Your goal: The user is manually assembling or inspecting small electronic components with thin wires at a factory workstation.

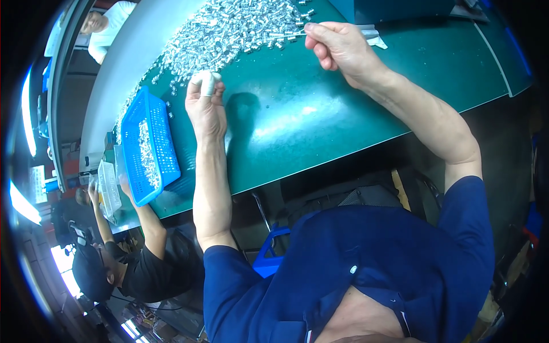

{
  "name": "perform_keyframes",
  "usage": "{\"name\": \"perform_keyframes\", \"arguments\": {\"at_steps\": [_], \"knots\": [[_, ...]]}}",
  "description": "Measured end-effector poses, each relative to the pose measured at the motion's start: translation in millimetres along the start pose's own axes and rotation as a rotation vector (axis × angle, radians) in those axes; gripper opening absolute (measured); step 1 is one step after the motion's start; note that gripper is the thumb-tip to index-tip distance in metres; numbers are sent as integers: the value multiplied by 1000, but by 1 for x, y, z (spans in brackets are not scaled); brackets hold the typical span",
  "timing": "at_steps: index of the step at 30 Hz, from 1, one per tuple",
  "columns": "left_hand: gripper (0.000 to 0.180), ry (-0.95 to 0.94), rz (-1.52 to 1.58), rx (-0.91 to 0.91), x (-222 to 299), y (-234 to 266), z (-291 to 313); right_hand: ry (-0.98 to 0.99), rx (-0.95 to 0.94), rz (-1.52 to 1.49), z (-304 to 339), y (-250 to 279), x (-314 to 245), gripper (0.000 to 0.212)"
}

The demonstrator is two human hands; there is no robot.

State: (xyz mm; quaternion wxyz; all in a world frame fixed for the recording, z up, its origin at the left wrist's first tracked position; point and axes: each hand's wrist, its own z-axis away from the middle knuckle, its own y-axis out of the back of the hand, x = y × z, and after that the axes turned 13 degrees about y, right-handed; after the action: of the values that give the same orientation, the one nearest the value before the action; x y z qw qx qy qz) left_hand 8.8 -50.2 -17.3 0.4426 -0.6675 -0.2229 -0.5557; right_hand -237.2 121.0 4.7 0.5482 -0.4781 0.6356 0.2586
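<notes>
A wide heap of small shiny metal cylinders (211, 34) spreads over the far side of the green table (320, 120). My left hand (207, 106) is at the near edge of this heap, with white covers on some fingertips. Its fingers are curled together, and whatever they may hold is hidden. Further right, my right hand (346, 51) is closed, thumb against forefinger, on a thin pale rod (296, 34). The rod points left toward the right edge of the heap.
Left of my left arm stands a blue plastic basket (166, 151) with small metal parts inside. Beyond it, a co-worker in black (154, 257) reaches toward a white basket (108, 186). Another person (111, 28) is across the table. A dark blue box (400, 10) sits far right.
</notes>
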Motion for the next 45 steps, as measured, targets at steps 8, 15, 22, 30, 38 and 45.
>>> {"name": "perform_keyframes", "arguments": {"at_steps": [8,15,22,30,38,45], "knots": [[22,-114,-532,93,0,-33,21,703,-166,478,7,-3,-6,20],[23,-274,-640,39,-2,-40,29,1031,-236,612,13,-11,-10,9],[24,-333,-737,56,-1,-44,32,1071,-216,666,14,-12,-10,8],[24,-346,-711,58,-2,-44,32,1065,-228,682,17,-14,-10,7],[24,-343,-771,49,-1,-46,33,1129,-245,759,21,-16,-13,7],[22,-52,-338,-43,1,-39,26,1154,-212,735,19,-15,-11,9]]}}
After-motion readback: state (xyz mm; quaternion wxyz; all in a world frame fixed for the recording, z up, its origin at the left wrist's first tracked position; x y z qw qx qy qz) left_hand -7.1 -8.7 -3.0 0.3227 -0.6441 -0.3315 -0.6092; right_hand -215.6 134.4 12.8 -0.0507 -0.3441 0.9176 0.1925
